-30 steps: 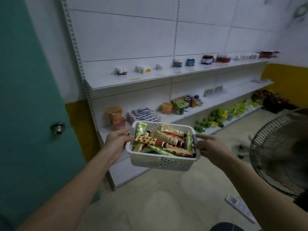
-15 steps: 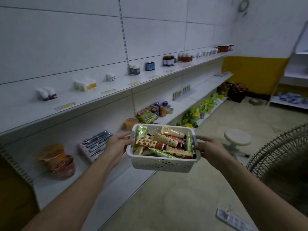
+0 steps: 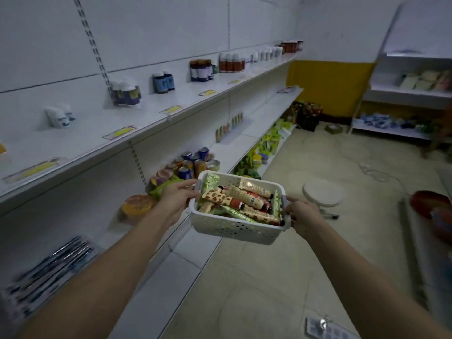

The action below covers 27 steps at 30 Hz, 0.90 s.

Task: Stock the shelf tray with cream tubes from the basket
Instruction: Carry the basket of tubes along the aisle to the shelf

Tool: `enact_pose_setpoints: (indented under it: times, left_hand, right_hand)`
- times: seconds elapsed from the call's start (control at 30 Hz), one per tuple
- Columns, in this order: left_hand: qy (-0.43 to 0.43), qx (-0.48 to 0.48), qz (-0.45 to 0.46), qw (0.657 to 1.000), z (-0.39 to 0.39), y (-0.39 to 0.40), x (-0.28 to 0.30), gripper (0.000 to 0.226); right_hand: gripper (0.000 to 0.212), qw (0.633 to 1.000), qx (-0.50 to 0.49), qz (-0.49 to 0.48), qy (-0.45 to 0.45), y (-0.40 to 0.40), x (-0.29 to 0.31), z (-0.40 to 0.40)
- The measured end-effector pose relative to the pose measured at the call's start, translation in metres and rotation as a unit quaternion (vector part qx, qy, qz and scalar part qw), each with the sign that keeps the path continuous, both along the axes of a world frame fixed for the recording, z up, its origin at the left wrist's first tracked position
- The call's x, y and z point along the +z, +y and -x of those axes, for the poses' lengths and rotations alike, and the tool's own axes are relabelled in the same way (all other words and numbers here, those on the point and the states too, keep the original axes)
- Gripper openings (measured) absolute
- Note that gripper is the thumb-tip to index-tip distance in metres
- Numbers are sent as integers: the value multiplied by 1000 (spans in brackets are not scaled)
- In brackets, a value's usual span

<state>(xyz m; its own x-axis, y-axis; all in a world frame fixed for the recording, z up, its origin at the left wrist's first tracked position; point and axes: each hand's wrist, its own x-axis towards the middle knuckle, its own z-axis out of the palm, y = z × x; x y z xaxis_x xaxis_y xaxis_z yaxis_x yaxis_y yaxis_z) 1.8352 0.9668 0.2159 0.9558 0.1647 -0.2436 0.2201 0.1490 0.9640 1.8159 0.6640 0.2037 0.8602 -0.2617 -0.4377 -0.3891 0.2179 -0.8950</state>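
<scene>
Both hands grip the white perforated plastic basket [image 3: 241, 225], left hand [image 3: 176, 200] at nine o'clock, right hand [image 3: 303, 216] at three, patterned cream tubes [image 3: 241, 200] lying crosswise between them.

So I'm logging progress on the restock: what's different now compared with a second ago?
The person has turned right and walked along the shelving: the teal door is gone from view, and the cans and white stool are closer. Unchanged: the left hand and right hand keep their grip on the ends of the white basket, and the cream tubes are still all inside it.
</scene>
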Motion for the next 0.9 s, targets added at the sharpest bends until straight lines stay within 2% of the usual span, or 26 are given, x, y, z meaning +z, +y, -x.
enact_pose_setpoints:
  times: [0.2,0.4,0.6,0.9]
  left_hand:
    - [23,-66,9,997,-146,-32,-14,49]
    - [35,-136,-32,990,-273,-97,-40,51]
    - [70,-150,-69,984,-398,-171,-89,57]
    - [176,-163,-151,959,-556,-256,-170,56]
  right_hand:
    - [51,999,-24,21,-12,-30,-7,-105]
    - [47,998,-44,40,4,-90,-33,-202]
    - [41,998,-33,41,44,-159,-88,-312]
    - [30,989,0,4,147,-232,-159,-463]
